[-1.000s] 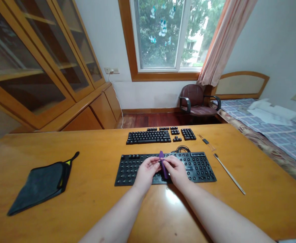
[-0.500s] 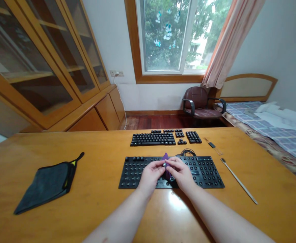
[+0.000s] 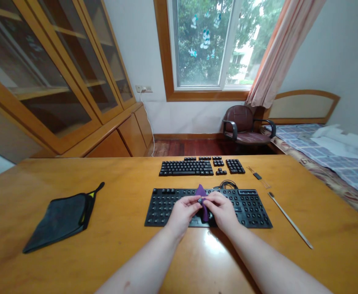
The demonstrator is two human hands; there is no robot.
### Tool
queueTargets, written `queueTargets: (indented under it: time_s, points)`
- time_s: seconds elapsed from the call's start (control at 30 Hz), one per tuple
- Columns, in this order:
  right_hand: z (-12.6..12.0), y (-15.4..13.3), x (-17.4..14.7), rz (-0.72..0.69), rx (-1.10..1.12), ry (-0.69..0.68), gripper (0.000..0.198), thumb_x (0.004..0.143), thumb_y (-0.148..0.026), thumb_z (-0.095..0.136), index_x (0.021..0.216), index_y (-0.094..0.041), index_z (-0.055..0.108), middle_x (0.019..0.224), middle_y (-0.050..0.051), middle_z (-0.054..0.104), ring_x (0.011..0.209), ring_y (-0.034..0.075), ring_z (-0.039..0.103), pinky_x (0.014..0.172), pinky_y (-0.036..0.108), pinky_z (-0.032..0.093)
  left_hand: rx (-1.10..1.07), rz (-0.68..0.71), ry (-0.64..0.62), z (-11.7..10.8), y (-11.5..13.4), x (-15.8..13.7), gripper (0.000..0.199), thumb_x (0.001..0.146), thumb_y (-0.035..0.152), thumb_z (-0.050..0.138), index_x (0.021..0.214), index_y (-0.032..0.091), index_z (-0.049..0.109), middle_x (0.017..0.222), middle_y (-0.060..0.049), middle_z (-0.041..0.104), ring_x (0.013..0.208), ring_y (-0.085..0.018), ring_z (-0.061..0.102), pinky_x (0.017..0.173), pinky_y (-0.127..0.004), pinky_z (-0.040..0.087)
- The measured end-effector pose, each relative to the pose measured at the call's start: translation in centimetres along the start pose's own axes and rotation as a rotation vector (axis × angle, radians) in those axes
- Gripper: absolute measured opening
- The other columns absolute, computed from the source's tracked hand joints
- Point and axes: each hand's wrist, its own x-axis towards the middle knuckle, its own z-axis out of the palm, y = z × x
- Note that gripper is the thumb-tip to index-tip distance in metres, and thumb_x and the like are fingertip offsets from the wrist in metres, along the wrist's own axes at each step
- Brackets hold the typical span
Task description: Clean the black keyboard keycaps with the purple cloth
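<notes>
A black keyboard [image 3: 160,210] lies in front of me with most of its keycaps off, its bare switches showing. Over its middle, my left hand [image 3: 181,213] pinches a small dark keycap [image 3: 200,200] between thumb and fingers. My right hand [image 3: 223,210] is closed on a purple cloth [image 3: 201,190], pressing it against the keycap's right side. One end of the cloth sticks up behind the fingers and another hangs below them. Both hands hide part of the keyboard. Its cable [image 3: 228,184] is bundled behind it.
Behind the keyboard, loose keycaps [image 3: 186,168] are laid out in keyboard order. To the right are a wire keycap puller [image 3: 257,176] and a thin brush [image 3: 290,220]. A folded dark grey cloth [image 3: 58,218] lies left on the wooden table [image 3: 120,261].
The purple cloth has shifted and spread between my fingers, with more of its lower end showing. Both hands stay over the keyboard. The whole view has shifted slightly.
</notes>
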Motion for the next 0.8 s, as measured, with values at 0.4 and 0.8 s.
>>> queueTargets:
  time_s: [0.4,0.8]
  points:
    - [0.27,-0.13,-0.45,0.039,-0.004,-0.032,0.017,0.075,-0.028,0.065,0.090,-0.027,0.073,0.076,0.003,0.062,0.076,0.018,0.059,0.075,0.034,0.048,0.147,0.079,-0.007,-0.69,-0.39,0.42,0.029,0.055,0.022,0.079,0.077,0.012,0.063,0.072,-0.004,0.069,0.067,-0.011,0.063,0.069,-0.023,0.049]
    - [0.70,0.17,-0.26,0.129,0.058,0.012,0.017,0.073,-0.032,0.066,0.084,-0.021,0.071,0.081,0.005,0.065,0.078,0.019,0.060,0.075,0.034,0.049,0.174,0.107,0.007,-0.87,-0.50,0.63,0.034,0.056,0.022,0.079,0.085,0.011,0.064,0.081,-0.008,0.070,0.076,-0.015,0.064,0.077,-0.028,0.049]
